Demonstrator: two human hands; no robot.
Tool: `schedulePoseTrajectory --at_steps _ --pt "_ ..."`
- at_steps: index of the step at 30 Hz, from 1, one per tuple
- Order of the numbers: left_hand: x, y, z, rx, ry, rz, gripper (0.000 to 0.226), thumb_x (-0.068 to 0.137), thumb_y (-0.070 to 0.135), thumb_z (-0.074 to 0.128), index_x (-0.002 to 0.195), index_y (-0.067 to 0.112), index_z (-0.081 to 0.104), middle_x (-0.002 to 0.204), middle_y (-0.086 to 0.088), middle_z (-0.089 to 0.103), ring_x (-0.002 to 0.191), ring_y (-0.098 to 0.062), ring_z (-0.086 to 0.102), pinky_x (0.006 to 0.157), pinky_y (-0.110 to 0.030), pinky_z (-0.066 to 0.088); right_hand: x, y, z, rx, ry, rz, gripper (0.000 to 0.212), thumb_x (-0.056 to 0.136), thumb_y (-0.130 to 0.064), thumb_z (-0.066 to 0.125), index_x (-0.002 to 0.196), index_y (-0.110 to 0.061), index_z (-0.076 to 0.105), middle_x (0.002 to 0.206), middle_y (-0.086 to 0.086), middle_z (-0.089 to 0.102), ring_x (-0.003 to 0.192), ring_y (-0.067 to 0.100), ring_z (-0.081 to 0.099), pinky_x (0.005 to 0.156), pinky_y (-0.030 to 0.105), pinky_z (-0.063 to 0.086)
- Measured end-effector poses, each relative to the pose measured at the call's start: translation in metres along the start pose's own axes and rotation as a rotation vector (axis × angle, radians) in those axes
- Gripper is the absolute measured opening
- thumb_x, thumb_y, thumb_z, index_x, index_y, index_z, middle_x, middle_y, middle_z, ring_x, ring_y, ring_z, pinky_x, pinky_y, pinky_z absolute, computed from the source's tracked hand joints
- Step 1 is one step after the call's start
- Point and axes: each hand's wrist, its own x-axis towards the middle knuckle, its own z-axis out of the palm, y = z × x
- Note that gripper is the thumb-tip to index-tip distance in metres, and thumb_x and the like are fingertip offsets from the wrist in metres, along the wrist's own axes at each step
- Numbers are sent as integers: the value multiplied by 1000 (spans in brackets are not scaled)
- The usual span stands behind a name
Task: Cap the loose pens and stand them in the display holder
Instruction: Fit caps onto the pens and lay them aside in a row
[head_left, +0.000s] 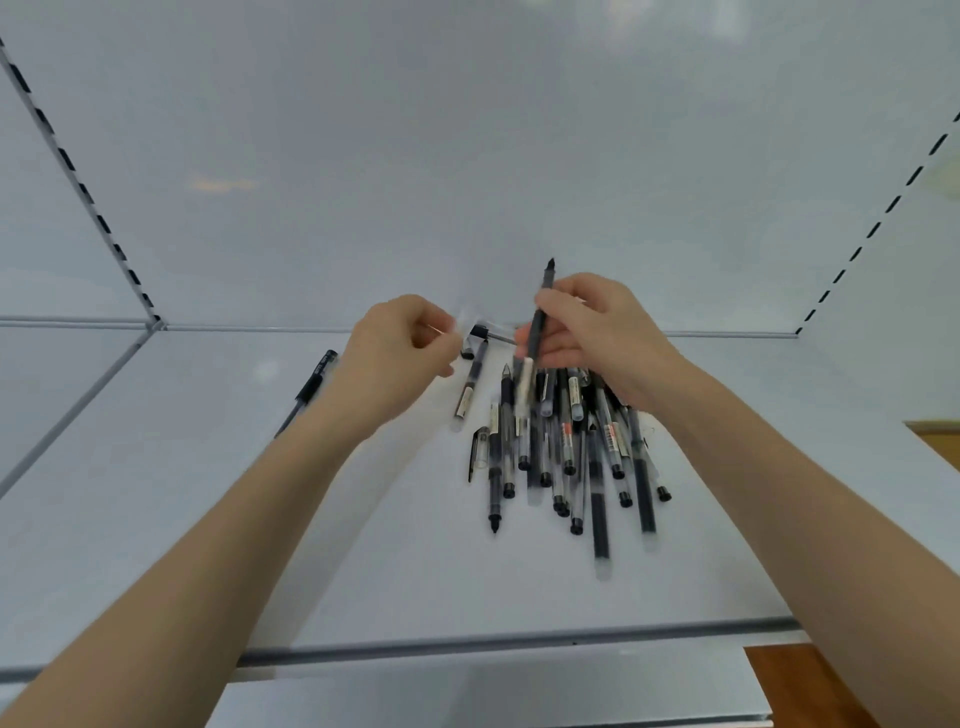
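A heap of several black and clear pens (566, 441) lies on the white shelf (208, 467), fanned toward me. My right hand (597, 338) hovers over the heap's far end and grips a dark pen (543, 296) that points up and away. My left hand (405, 343) is beside it to the left, fingers pinched on a small clear cap (465, 319), blurred by motion. A single pen (472, 382) lies between the hands. One loose cap (480, 449) rests at the heap's left edge. No display holder is in view.
A lone black pen (309, 392) lies at the left, partly under my left forearm. The shelf's back panel (467, 156) rises behind the hands. Slotted uprights (78, 176) stand at both sides. The shelf's front lip (467, 644) runs below, with a wooden floor (810, 686) at the lower right.
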Motion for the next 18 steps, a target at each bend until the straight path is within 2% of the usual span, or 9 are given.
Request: schedulePoseTrajectory --at_steps 2,5,7,9,11,14,16,18 --pt "-9 6 -3 -255 -59 -58 7 86 10 58 90 14 61 68 2 66 56 -4 62 63 -23 52 -16 -2 -8 -83 8 -68 8 92 -14 48 88 -17 54 68 2 64 59 11 65 65 29 56" --pt "-21 15 -3 -612 -120 -188 6 85 9 58 90 9 62 68 1 71 62 -9 67 62 -20 55 -39 -2 -18 -332 5 -221 13 89 -16 52 86 -26 59 62 -2 56 52 5 53 59 26 51" --pt "-28 19 -2 -816 -134 -273 8 86 9 55 83 8 62 72 -3 73 69 -14 71 64 -22 57 -53 -3 -21 -399 -17 -304 12 88 -20 54 85 -30 61 62 0 55 49 5 48 52 20 43" --pt "-34 23 2 -972 -134 -327 19 85 10 53 70 11 63 77 -4 73 73 -16 71 66 -24 58 -67 -4 -22 -428 -51 -361 11 87 -26 56 84 -33 63 61 -1 55 49 6 46 51 15 39" --pt "-40 26 7 -1053 -117 -343 19 83 11 54 65 14 61 77 -3 73 72 -14 71 66 -24 57 -77 -3 -19 -477 -85 -410 12 87 -25 56 83 -33 63 63 -3 56 51 7 45 51 12 36" --pt "-45 28 14 -1116 -101 -325 10 78 13 58 68 16 61 70 3 67 65 -8 66 67 -22 56 -84 -1 -15 -530 -97 -455 12 88 -13 56 84 -19 66 69 4 55 55 13 44 52 14 36" --pt "-47 30 19 -1149 -102 -308 3 71 14 61 72 16 60 68 4 65 63 -8 64 68 -21 56 -85 -1 -15 -548 -90 -465 11 88 -13 55 86 -15 66 72 4 56 59 17 46 54 15 36" --pt "-49 31 23 -1161 -112 -289 10 67 15 63 76 16 58 69 4 65 65 -8 64 70 -22 55 -85 -1 -17 -550 -85 -463 12 89 -13 54 87 -15 66 73 2 57 60 18 47 54 15 36"
